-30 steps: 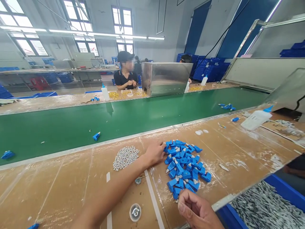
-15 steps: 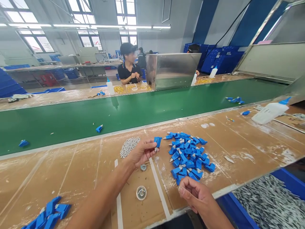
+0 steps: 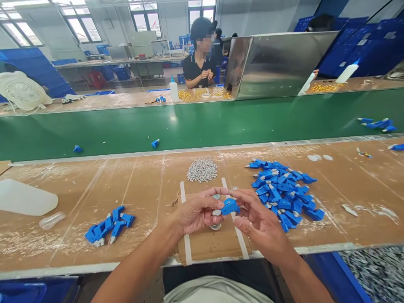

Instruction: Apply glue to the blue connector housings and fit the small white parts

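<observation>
Between the thumb and fingers of my left hand point(image 3: 198, 212) is a small blue plastic piece point(image 3: 230, 206) with a pale grey tip pointing left. My right hand point(image 3: 260, 221) is close at the piece's right end, fingers curved and thumb apart; whether it touches the piece I cannot tell. Beyond the hands lies a mound of small grey pellets point(image 3: 202, 170). A large heap of similar blue pieces point(image 3: 284, 189) spreads to the right, and a smaller group of blue pieces point(image 3: 110, 225) lies to the left. A small clear dish point(image 3: 215, 227) is partly hidden under my hands.
A green conveyor belt point(image 3: 202, 126) runs behind the brown worktable point(image 3: 151, 248), carrying a few blue pieces. A white bottle point(image 3: 25, 197) lies at left beside a clear cup point(image 3: 52, 220). At lower right stands a blue bin point(image 3: 328, 277) of grey parts. A co-worker point(image 3: 200, 63) sits across.
The view has swung left and down. My left hand has brought the blue piece nearer to me, and my right hand has come up from the table's front edge to meet it.
</observation>
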Action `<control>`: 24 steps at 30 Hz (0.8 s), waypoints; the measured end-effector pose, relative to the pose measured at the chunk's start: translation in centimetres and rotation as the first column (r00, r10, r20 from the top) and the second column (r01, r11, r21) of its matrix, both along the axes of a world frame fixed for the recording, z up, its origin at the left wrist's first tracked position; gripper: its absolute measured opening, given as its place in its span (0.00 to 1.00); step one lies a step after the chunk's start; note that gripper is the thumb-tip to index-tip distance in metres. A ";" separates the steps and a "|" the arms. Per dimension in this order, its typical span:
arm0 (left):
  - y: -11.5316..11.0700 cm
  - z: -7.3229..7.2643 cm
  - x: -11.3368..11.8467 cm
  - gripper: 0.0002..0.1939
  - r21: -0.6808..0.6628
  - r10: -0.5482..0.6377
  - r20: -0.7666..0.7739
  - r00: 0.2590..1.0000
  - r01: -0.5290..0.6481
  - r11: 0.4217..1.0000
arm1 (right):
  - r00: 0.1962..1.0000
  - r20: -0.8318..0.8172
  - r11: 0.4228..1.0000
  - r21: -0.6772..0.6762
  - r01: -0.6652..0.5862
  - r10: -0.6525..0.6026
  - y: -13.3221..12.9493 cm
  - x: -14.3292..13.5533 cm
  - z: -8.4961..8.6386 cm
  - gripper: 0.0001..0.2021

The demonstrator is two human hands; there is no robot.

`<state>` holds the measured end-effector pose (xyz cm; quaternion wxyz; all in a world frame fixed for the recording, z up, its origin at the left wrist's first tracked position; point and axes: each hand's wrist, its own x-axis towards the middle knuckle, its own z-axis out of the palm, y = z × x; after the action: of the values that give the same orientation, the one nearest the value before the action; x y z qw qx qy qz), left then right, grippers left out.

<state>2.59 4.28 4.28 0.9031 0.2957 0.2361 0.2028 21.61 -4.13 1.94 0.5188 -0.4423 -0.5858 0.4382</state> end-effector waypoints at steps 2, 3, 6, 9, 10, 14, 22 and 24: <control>-0.4 0.1 -0.3 0.22 0.009 -0.004 -0.035 0.999 0.004 1.000 | 1.000 -0.016 0.998 0.065 -0.016 0.017 0.3 -0.6 -0.1 0.15; -0.7 0.2 -0.4 0.23 0.013 0.003 -0.061 0.998 -0.002 1.000 | 1.000 -0.027 0.996 0.086 -0.012 0.015 0.3 -0.9 -0.2 0.13; -1.6 0.3 -0.6 0.25 0.055 0.075 -0.082 0.994 -0.070 0.996 | 0.994 -0.102 0.997 0.063 0.037 -0.030 0.3 -1.5 -0.9 0.11; -2.7 -0.3 -0.3 0.28 0.222 0.193 -0.034 0.981 -0.181 0.958 | 0.962 -0.245 0.991 -0.088 0.103 -0.122 0.2 -2.0 -1.3 0.12; -3.0 -0.6 -0.1 0.27 0.301 0.242 -0.036 0.970 -0.221 0.928 | 0.952 -0.277 0.985 -0.145 0.092 -0.129 0.2 -2.1 -1.2 0.13; -3.8 -2.0 0.6 0.17 0.560 0.457 -0.075 0.886 -0.342 0.755 | 0.951 -0.299 0.962 -0.273 -0.006 -0.079 0.4 -2.7 -0.6 0.14; -3.3 -4.5 -0.6 0.11 0.337 0.679 -0.011 0.734 -0.636 0.694 | 0.962 0.260 0.957 -0.249 0.147 -0.080 -0.5 -1.4 -4.2 0.16; -3.4 -5.3 -0.9 0.11 0.204 0.667 -0.026 0.744 -0.650 0.732 | 0.948 0.299 0.958 -0.224 0.177 -0.106 -0.5 -1.5 -5.2 0.15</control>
<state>1.72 0.84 -1.06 0.7291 0.2835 0.3497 0.5155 20.14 -4.67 -3.27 0.4003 -0.6031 -0.5612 0.4013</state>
